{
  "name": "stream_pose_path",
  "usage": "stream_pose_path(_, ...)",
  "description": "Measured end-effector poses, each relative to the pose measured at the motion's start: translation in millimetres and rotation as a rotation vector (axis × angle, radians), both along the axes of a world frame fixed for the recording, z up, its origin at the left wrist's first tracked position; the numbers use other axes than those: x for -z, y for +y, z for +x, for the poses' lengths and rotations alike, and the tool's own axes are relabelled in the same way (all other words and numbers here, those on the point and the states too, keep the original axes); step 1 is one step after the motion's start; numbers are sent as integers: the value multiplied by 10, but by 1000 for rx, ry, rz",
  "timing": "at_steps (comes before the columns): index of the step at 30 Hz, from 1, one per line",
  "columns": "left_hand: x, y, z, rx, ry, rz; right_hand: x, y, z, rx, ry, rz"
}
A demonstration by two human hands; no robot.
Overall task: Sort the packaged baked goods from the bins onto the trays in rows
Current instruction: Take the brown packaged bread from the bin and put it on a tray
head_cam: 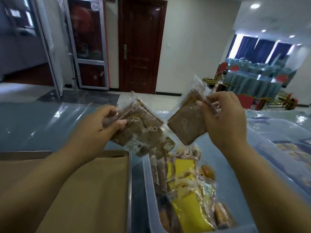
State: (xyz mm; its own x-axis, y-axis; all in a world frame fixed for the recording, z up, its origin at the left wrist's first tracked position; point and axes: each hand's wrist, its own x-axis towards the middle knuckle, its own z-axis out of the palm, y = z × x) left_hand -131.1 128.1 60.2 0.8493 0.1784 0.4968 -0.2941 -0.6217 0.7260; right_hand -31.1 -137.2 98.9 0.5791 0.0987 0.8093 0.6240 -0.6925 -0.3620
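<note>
The left hand [101,126] grips a fanned bunch of brown packets [143,132], fingers curled under them and thumb on top; there are several, though the exact count cannot be told. The right hand [225,121] pinches a single brown packet [185,126] by its clear sealed edge, so that the square slice hangs tilted just beside the bunch; the two lots are close but seem not to touch. Both are held in the air, above the far end of the bin and clear of the bench [33,125].

Below and to the near side of the left hand lies the tray [128,190], lined with brown paper [94,190]; the part of it in view carries no packets, though the forearm hides some of it. Below the right hand stands the translucent blue bin [148,199]; it holds a loose heap of yellow packets [188,199], wrapped buns [207,172] and more brown ones on edge along its left wall. Further out past the right hand is a second bin [277,132]; its contents are too blurred to name.

By this showing the sorting has barely begun; no row is laid on the tray seen here, one kind has been gathered in hand, and nearly all the goods remain in the bin. Setting the brown packets down in a first row looks to be the step in hand; the yellow packets and buns are all still to come.
</note>
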Motion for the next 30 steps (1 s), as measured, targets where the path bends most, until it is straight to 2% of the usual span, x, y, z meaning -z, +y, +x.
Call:
stream_pose_path(5,158,721,-502,-140,12,-201,-123,716,-268,-95,-29,39)
stream_pose_path(9,395,1367,-832,-267,143,-271,-42,1426,-449,-163,83,0)
stream_pose_path(12,642,1822,-936,-334,231,-293,119,1948,-531,-186,256,-130)
stream_pose_path(16,1002,2200,-877,-385,349,-320,518,2488,-555,-173,627,-303)
stream_pose_path(20,1356,2287,-649,-404,482,-354,1049,2803,-448,-68,870,-320)
stream_pose_path(24,1635,2190,-325,-387,470,-446,1505,2923,-270,81,816,-283)
stream_pose_path(28,1837,1993,0,-383,400,-434,1879,3015,-113,103,626,9)
stream_pose_path(30,1969,1881,128,-370,388,-388,2069,3064,-84,48,581,167)
